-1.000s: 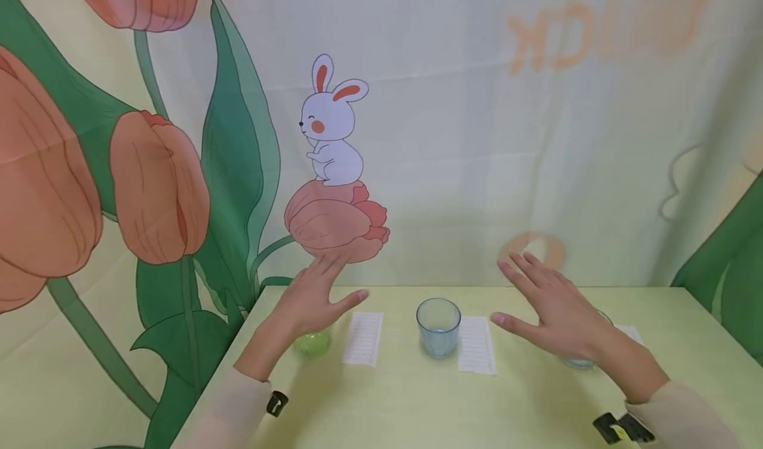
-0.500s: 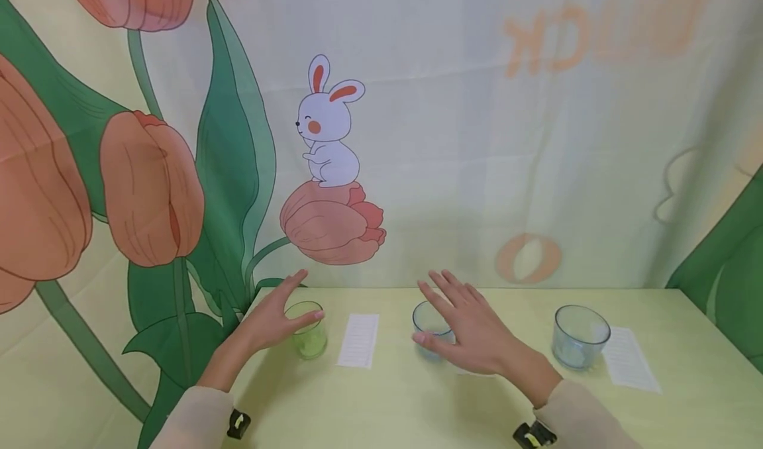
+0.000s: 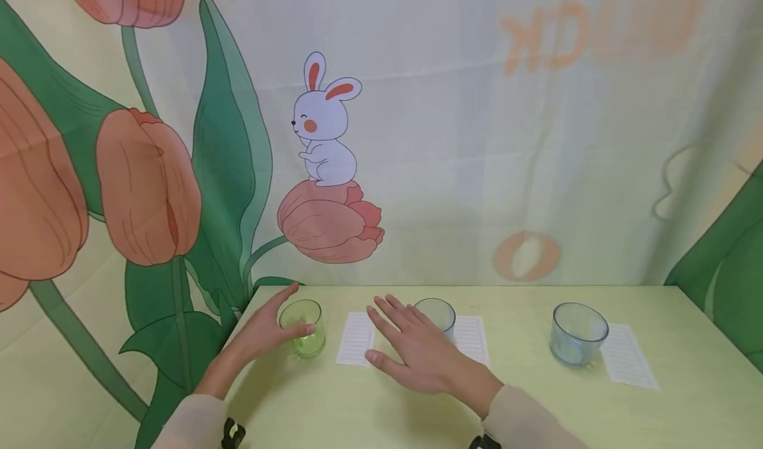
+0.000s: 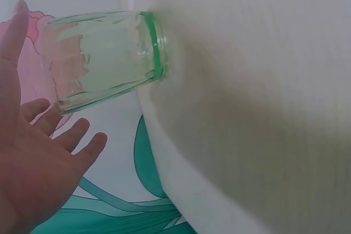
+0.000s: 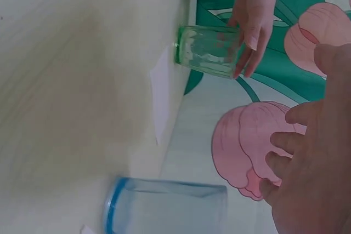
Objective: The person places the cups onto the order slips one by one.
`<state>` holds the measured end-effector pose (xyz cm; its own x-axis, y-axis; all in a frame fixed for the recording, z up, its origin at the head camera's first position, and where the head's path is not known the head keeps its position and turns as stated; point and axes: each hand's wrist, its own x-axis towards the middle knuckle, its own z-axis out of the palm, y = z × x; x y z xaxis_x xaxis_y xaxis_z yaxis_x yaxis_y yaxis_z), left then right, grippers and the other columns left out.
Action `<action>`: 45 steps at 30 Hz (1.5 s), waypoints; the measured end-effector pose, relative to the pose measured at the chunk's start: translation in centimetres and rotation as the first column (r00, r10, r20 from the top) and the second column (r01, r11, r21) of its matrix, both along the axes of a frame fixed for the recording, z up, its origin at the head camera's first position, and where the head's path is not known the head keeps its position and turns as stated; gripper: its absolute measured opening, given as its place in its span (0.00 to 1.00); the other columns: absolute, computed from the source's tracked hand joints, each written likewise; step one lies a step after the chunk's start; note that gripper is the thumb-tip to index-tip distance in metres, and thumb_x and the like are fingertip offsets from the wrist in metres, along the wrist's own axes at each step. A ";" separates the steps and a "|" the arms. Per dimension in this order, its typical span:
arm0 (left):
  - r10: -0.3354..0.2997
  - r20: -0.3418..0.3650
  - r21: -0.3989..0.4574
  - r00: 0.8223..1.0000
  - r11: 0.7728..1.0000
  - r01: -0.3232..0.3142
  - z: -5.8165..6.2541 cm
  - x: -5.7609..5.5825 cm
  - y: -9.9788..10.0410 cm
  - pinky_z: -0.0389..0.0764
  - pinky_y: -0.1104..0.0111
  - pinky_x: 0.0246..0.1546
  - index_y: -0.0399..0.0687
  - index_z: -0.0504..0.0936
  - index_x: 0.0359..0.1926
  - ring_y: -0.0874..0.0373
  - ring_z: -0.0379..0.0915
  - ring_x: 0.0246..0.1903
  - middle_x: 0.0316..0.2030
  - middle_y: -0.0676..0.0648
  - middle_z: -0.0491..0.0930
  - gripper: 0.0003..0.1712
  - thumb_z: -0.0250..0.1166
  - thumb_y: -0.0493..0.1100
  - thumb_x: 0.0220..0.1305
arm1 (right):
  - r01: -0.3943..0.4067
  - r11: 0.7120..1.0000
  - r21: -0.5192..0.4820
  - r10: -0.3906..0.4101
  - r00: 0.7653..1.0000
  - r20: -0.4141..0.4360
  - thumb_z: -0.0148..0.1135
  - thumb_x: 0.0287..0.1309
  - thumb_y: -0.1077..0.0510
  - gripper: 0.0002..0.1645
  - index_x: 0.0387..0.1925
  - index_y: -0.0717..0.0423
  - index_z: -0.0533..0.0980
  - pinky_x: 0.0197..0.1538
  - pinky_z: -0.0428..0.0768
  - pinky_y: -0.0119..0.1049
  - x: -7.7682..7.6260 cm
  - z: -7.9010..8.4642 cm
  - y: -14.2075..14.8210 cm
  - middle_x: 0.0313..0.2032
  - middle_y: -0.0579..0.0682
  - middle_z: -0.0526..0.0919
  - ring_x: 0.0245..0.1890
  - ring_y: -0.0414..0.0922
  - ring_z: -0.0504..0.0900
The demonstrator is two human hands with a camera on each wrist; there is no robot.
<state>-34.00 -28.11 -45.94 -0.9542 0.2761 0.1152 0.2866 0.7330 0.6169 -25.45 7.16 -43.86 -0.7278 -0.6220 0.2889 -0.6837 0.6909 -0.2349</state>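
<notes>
A green glass [image 3: 310, 344] stands upright at the left of the table. Beside its rim is my left hand [image 3: 257, 336], thumb and fingers spread apart. In the left wrist view, the fingers of that left hand [image 4: 41, 173] are loosely bent near the mouth of the green glass [image 4: 104, 61]; whether they touch it I cannot tell. My right hand [image 3: 426, 356] hovers over the table, fingers extended and holding nothing. It partly hides the middle bluish glass [image 3: 440, 311]. From the right wrist, the right hand [image 5: 307, 163] appears above that bluish glass [image 5: 170, 206].
A wider bluish glass [image 3: 575, 346] stands on the right of the pale yellow table [image 3: 536, 409]. Printed white paper strips lie beside the glasses: a left one [image 3: 350, 340], a middle one [image 3: 475, 340] and a right one [image 3: 628, 356]. A printed curtain [image 3: 453, 138] hangs behind.
My right hand has swept left, from in front of the right glass past the middle one. My left hand has moved left and down, to beside the green glass.
</notes>
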 end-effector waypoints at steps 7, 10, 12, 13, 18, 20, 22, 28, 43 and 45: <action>0.003 0.013 0.056 1.000 0.998 -0.004 -1.0 0.0 0.0 0.63 0.35 0.72 0.52 0.54 0.85 0.36 0.55 0.78 0.80 0.40 0.60 0.64 0.77 0.67 0.59 | -0.060 0.998 0.004 0.060 0.997 0.048 0.34 0.84 0.35 0.43 0.84 0.57 0.53 0.81 0.54 0.53 -0.4 -1.6 -1.2 0.84 0.52 0.50 0.84 0.53 0.48; 0.007 0.012 0.051 1.000 0.999 -0.007 -1.0 -0.1 0.1 0.63 0.34 0.71 0.52 0.54 0.85 0.36 0.56 0.78 0.80 0.40 0.61 0.62 0.77 0.64 0.61 | -0.064 0.998 0.022 0.062 0.995 0.077 0.31 0.85 0.37 0.41 0.84 0.58 0.52 0.82 0.54 0.51 -0.6 -2.4 -1.6 0.84 0.53 0.49 0.84 0.52 0.47; 0.001 0.017 0.056 1.000 0.998 -0.002 -1.1 -0.2 0.1 0.63 0.34 0.71 0.50 0.54 0.85 0.37 0.57 0.78 0.80 0.40 0.61 0.61 0.78 0.63 0.62 | -0.063 0.998 0.029 0.060 0.994 0.096 0.30 0.85 0.39 0.40 0.84 0.59 0.53 0.82 0.54 0.50 -0.7 -2.9 -1.9 0.84 0.54 0.50 0.84 0.52 0.48; -0.002 0.022 0.061 1.000 0.998 0.001 -1.1 -0.2 0.1 0.63 0.35 0.72 0.50 0.54 0.85 0.37 0.57 0.78 0.80 0.41 0.61 0.61 0.78 0.61 0.62 | -0.064 0.997 0.032 0.061 0.993 0.101 0.30 0.85 0.40 0.40 0.83 0.60 0.54 0.82 0.55 0.50 -0.7 -3.1 -2.0 0.84 0.54 0.51 0.84 0.52 0.49; -0.004 0.052 0.084 0.999 0.996 0.000 -1.5 -0.3 0.1 0.66 0.36 0.71 0.47 0.52 0.85 0.38 0.58 0.77 0.80 0.40 0.61 0.62 0.79 0.59 0.61 | -0.061 0.997 0.052 0.055 0.990 0.127 0.32 0.86 0.46 0.36 0.82 0.63 0.57 0.81 0.56 0.49 -0.9 -4.3 -2.3 0.83 0.55 0.54 0.83 0.53 0.53; -0.009 0.065 0.095 0.998 0.995 0.002 -1.5 -0.2 0.1 0.70 0.39 0.69 0.47 0.51 0.85 0.38 0.59 0.77 0.80 0.40 0.61 0.63 0.79 0.60 0.61 | -0.059 0.996 0.061 0.051 0.990 0.135 0.32 0.86 0.47 0.36 0.82 0.62 0.57 0.81 0.57 0.49 -1.0 -4.8 -2.4 0.83 0.55 0.55 0.83 0.52 0.53; -0.015 0.077 0.113 0.997 0.994 0.006 -1.6 -0.2 0.1 0.73 0.41 0.68 0.46 0.51 0.85 0.39 0.61 0.76 0.79 0.39 0.63 0.64 0.79 0.60 0.61 | -0.062 0.996 0.068 0.052 0.988 0.143 0.32 0.85 0.48 0.35 0.82 0.63 0.57 0.81 0.57 0.49 -1.0 -5.1 -2.4 0.82 0.55 0.56 0.82 0.52 0.54; -0.046 0.087 0.152 0.995 0.988 0.033 -1.5 -0.1 0.0 0.77 0.43 0.65 0.41 0.57 0.82 0.37 0.66 0.73 0.73 0.35 0.69 0.59 0.79 0.58 0.62 | -0.076 0.992 0.105 0.054 0.980 0.194 0.34 0.85 0.49 0.35 0.81 0.62 0.58 0.80 0.58 0.49 -0.9 -5.7 -2.5 0.82 0.55 0.56 0.82 0.52 0.54; -0.035 0.108 0.217 0.994 0.976 0.011 -2.2 -0.4 -0.3 0.77 0.44 0.65 0.41 0.63 0.77 0.39 0.68 0.73 0.72 0.37 0.72 0.51 0.80 0.53 0.63 | -0.113 0.979 0.171 0.070 0.969 0.236 0.34 0.84 0.46 0.36 0.82 0.61 0.58 0.81 0.56 0.46 -1.5 -7.2 -3.1 0.82 0.54 0.56 0.82 0.51 0.53; -0.030 0.108 0.214 0.994 0.977 0.006 -2.2 -0.5 -0.2 0.77 0.44 0.65 0.42 0.63 0.77 0.39 0.68 0.72 0.72 0.37 0.72 0.51 0.80 0.53 0.63 | -0.113 0.977 0.180 0.069 0.970 0.235 0.34 0.84 0.46 0.36 0.82 0.60 0.59 0.81 0.56 0.46 -1.5 -7.3 -3.2 0.82 0.54 0.57 0.82 0.50 0.54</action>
